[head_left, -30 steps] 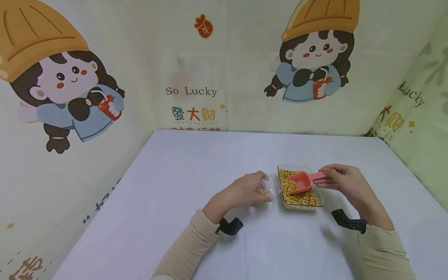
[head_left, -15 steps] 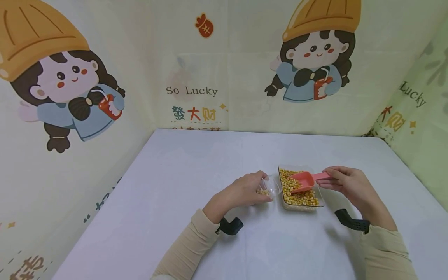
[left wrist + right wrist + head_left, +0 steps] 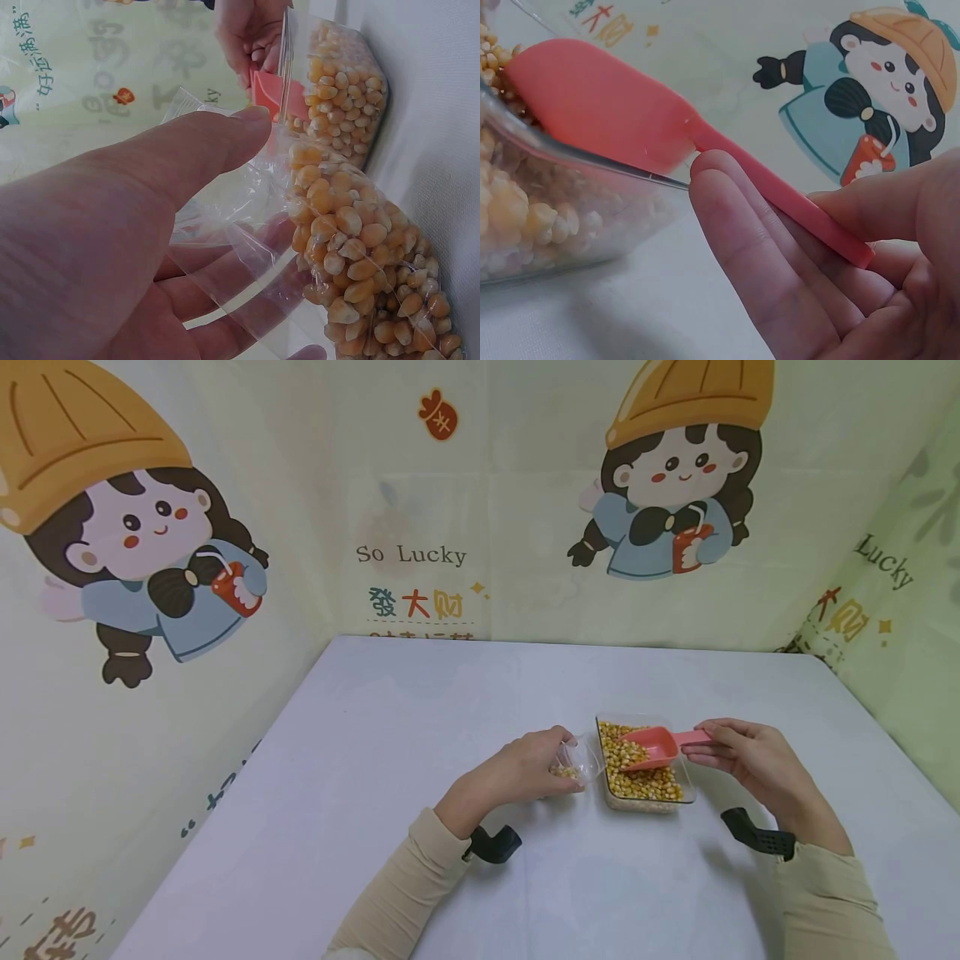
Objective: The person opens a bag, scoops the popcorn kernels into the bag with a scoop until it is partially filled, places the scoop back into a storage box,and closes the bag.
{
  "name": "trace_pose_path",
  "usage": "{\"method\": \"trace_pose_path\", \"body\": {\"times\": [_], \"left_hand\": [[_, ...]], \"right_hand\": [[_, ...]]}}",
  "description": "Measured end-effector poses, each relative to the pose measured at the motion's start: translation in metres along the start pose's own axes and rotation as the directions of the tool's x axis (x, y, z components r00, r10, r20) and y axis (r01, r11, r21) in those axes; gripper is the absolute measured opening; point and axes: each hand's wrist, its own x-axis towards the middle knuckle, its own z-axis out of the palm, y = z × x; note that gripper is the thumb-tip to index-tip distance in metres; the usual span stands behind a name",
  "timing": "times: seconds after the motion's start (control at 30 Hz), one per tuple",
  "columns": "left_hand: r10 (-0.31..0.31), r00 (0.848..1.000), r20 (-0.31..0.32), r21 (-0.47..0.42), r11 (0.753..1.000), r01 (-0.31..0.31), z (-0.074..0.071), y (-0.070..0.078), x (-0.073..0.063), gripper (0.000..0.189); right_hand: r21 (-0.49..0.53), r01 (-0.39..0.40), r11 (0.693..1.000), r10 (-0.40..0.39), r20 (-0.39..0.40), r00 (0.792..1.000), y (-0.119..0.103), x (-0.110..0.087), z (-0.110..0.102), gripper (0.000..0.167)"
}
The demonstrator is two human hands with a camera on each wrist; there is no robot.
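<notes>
My left hand [image 3: 525, 766] grips a clear plastic bag [image 3: 247, 195] at its opening, thumb on one side and fingers on the other. Corn kernels [image 3: 360, 262] fill the lower part of that bag. Just to its right stands a clear rectangular container [image 3: 645, 804] of yellow corn kernels. My right hand [image 3: 750, 760] pinches the handle of a pink scoop [image 3: 656, 747] between thumb and fingers. The scoop's front edge lies in the container's kernels, and its bowl slants over the rim in the right wrist view.
A white tabletop [image 3: 420, 710] spreads around the hands. Behind it and at both sides hangs a printed cloth [image 3: 525, 527] with cartoon figures and lettering. A black wrist mount [image 3: 495, 843] sits on the left wrist, another black mount [image 3: 757, 835] on the right.
My right hand and the scoop have shifted slightly to the right over the container. The left hand stays in place with the bag.
</notes>
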Motion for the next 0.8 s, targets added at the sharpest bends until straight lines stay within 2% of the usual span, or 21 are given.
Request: {"method": "trace_pose_path", "body": {"times": [0.27,0.57,0.8], "left_hand": [[0.007,1.000,-0.007,0.005,1.000,-0.007,0.0001,-0.0003,-0.0003,0.065],[0.011,1.000,-0.009,0.003,1.000,-0.011,0.0004,-0.0005,-0.0008,0.065],[0.015,1.000,-0.008,0.002,1.000,-0.015,0.0004,-0.0005,-0.0007,0.065]], "right_hand": [[0.049,-0.005,0.999,0.006,-0.007,1.000,0.0005,0.0001,-0.0028,0.057],[0.138,0.018,0.990,-0.019,0.012,1.000,-0.0012,-0.0036,-0.0043,0.021],[0.147,0.045,0.988,-0.049,0.024,0.999,-0.0049,-0.0058,-0.0039,0.021]]}}
